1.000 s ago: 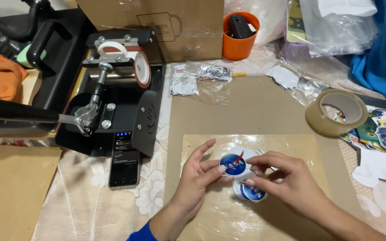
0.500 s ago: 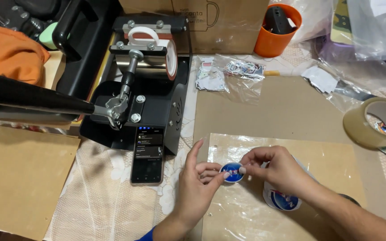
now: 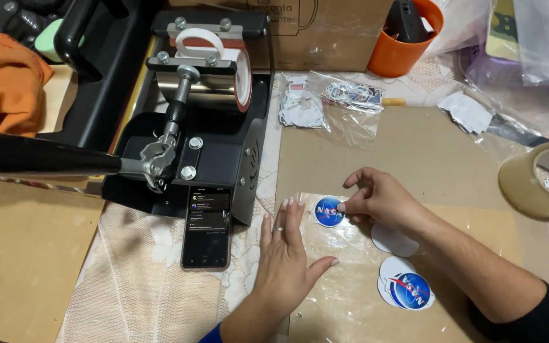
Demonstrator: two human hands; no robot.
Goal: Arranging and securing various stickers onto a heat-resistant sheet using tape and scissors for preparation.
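The right hand [image 3: 379,200] pinches a round blue sticker [image 3: 328,211] at its edge, on a clear film sheet [image 3: 351,279] that the left hand [image 3: 287,254] presses flat, fingers open. The film could crease or slip. A phone [image 3: 206,227] and a mug press [image 3: 204,114] crowd the left; more stickers [image 3: 408,290] lie close by.

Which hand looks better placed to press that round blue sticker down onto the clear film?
Right hand: its fingertips already touch the round blue sticker. The left hand lies flat on the clear film beside it.
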